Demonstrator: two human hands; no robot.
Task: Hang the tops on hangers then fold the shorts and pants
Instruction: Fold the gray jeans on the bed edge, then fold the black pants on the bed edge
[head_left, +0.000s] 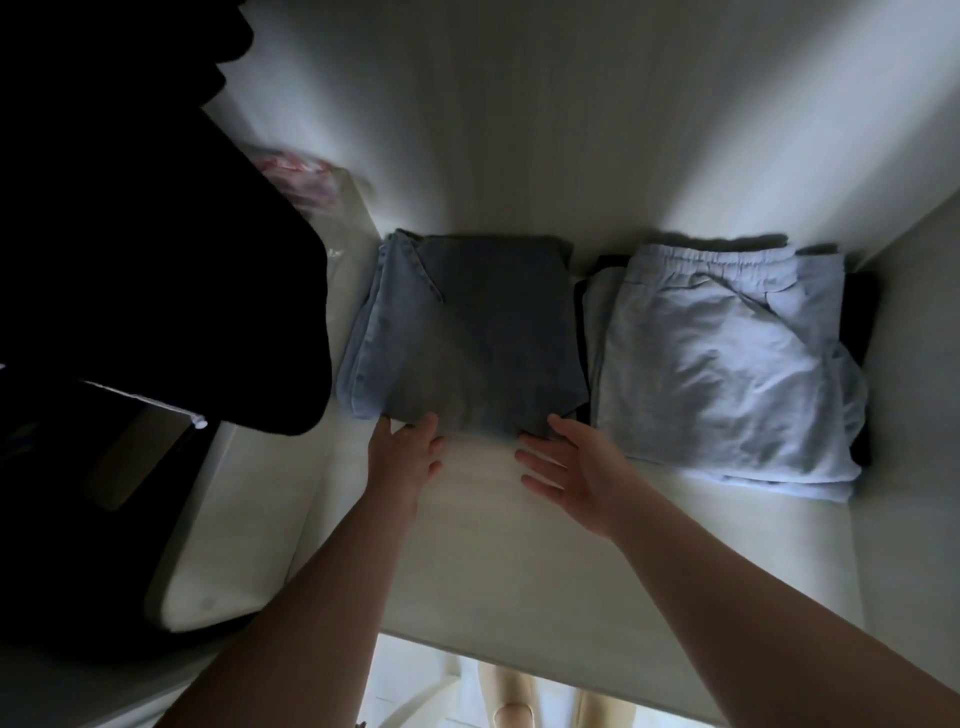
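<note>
Blue folded jeans (467, 332) lie mid-shelf (519, 571), just left of a folded grey stack (727, 364). Left hand (405, 452) is at the jeans' near edge, fingers loosely spread, tips touching the fabric, gripping nothing. Right hand (571, 473) is at the near right corner: thumb on the denim, fingers (530, 457) straight, spread, pointing left above the shelf. Dark garment (130, 260) hangs far left.

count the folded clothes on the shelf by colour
blue: 1, the jeans
light grey: 1, the sweats
black: 1, a piece lying under the sweats
total: 3
The grey pile may hide more layers; that cannot be told from here.
</note>
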